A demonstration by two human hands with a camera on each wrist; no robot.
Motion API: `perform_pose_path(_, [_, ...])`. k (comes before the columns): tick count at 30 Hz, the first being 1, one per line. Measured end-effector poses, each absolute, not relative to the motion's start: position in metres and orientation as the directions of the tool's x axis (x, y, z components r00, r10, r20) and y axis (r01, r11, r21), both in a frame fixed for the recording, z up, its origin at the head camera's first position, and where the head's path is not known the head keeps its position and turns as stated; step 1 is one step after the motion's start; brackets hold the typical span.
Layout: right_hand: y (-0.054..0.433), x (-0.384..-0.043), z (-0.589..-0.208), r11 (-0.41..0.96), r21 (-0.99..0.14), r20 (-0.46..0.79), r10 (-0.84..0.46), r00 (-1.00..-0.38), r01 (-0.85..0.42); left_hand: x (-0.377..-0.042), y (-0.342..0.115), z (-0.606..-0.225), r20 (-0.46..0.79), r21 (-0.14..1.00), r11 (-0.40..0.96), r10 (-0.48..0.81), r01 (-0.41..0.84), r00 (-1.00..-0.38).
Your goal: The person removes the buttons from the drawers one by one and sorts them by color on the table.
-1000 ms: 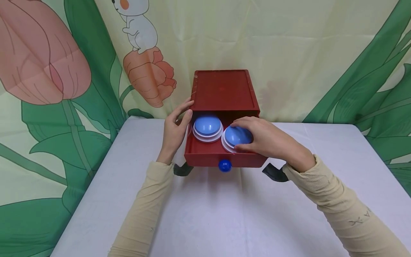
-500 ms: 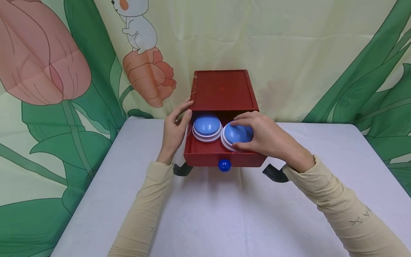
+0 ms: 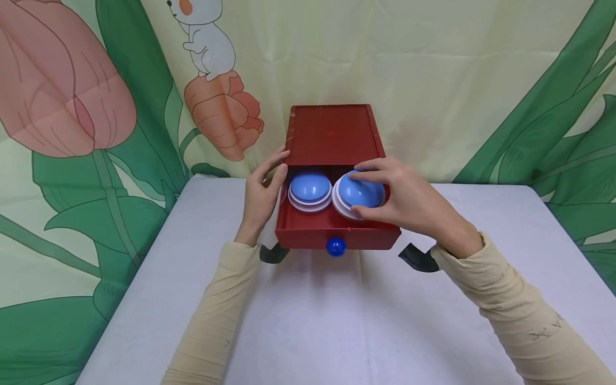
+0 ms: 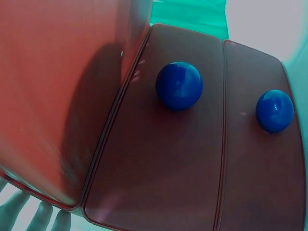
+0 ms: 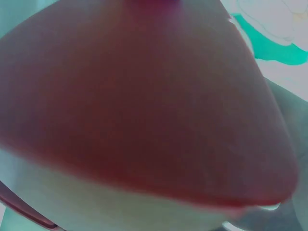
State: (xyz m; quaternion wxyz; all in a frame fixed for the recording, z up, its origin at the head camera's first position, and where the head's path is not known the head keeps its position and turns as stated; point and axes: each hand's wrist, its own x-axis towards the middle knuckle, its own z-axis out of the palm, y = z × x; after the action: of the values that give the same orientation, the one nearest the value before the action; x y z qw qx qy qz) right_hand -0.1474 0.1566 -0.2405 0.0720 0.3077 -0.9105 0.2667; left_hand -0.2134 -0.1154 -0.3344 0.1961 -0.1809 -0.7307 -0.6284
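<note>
A red drawer box [image 3: 334,136] stands at the back of the table, its top drawer [image 3: 308,239] pulled out by a blue knob [image 3: 336,247]. Inside the drawer lie two round things with blue domes and white stepped rims. My right hand [image 3: 409,198] grips the right blue-domed thing [image 3: 362,192], thumb at its front and fingers on its far side. That one looks tilted and slightly raised. Beside it sits the left blue-domed thing [image 3: 310,188], untouched. My left hand [image 3: 263,190] rests against the box's left side with fairly straight fingers; its fingertips [image 4: 42,216] show in the left wrist view.
Lower drawer fronts with blue knobs, a near knob [image 4: 179,85] and a farther knob [image 4: 275,111], show in the left wrist view. A white cloth covers the table [image 3: 308,321]. Behind the box hangs a printed curtain [image 3: 423,80]. The drawer front [image 5: 144,106] fills the right wrist view.
My right hand has moved slightly up and back to the right, bringing the right blue-domed thing up a little from the drawer floor. The left hand and box have stayed put.
</note>
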Motion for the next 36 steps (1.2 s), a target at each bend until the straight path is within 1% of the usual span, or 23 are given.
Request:
perform_pose_path(6, [0.160, -0.145, -0.236, 0.635, -0.450, 0.365, -0.511, -0.778, -0.628, -0.210, -0.113, -0.329, 0.514, 0.848, 0.137, 0.020, 0.512, -0.857])
perform_pose_path(14, [0.163, -0.141, -0.235, 0.630, -0.426, 0.445, -0.479, -0.757, -0.649, -0.188, -0.108, -0.305, 0.504, 0.852, 0.150, 0.025, 0.502, -0.863])
perform_pose_path(23, [0.170, -0.135, -0.230, 0.642, -0.426, 0.472, -0.444, -0.762, -0.638, -0.188, -0.109, -0.306, 0.507, 0.852, 0.140, 0.028, 0.505, -0.862])
perform_pose_path(29, [0.177, -0.134, -0.228, 0.656, -0.430, 0.469, -0.424, -0.775, -0.620, -0.188, -0.109, -0.306, 0.511, 0.849, 0.139, 0.029, 0.510, -0.859])
perform_pose_path(36, [0.183, -0.133, -0.229, 0.672, -0.409, 0.483, -0.414, -0.772, -0.617, -0.188, -0.109, -0.306, 0.509, 0.850, 0.139, 0.030, 0.508, -0.860])
